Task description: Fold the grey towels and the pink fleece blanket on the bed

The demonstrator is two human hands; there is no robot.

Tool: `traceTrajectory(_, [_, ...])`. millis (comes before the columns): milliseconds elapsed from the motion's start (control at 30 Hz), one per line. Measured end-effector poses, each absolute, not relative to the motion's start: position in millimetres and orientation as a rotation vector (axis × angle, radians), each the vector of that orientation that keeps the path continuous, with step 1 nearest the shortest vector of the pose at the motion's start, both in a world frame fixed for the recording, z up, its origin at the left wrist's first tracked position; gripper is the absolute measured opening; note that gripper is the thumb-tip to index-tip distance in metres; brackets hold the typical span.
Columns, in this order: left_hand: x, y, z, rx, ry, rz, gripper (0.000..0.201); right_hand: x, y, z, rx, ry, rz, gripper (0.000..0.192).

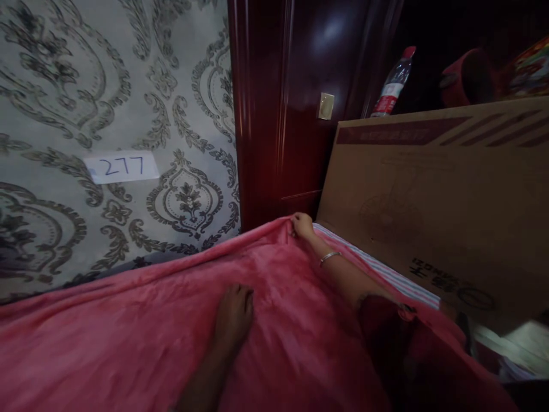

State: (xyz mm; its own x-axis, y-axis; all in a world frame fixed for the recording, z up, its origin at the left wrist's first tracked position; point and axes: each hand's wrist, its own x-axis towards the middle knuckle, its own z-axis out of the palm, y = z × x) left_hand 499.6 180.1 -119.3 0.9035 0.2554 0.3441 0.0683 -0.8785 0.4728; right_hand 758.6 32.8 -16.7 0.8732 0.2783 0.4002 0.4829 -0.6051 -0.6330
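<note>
A pink plush blanket (141,332) spreads over the bed, with a raised fold along the wall side. At the blanket's far corner, close to the dark red wood panel, my right hand (302,225) is closed on the edge in a pinch. A thin bracelet circles that wrist, and a dark red sleeve covers the upper arm. My left hand (235,312) rests on the middle of the blanket, fingers curled in a loose fist. Its fingertips are mostly hidden, and I see nothing held in it.
Patterned wallpaper (189,194) with a paper label (123,166) reading 277 lies to the left. A glossy red wood panel (274,114) stands ahead. On the right, a large cardboard box (429,189) borders a striped sheet (386,272); a plastic bottle (392,86) stands at its top edge.
</note>
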Motion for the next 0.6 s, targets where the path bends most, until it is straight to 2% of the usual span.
traceTrajectory(200, [500, 181, -124, 2.52, 0.244, 0.65, 0.029, 752, 36, 58, -2.255, -0.589, -0.705, 0.027])
traceTrajectory(367, [499, 181, -123, 2.545, 0.255, 0.63, 0.03, 743, 15, 64, -2.418, -0.725, -0.92, 0.029])
traceTrajectory(600, [500, 183, -125, 2.517, 0.244, 0.645, 0.032, 743, 27, 76, -2.25, -1.117, -1.066, 0.037])
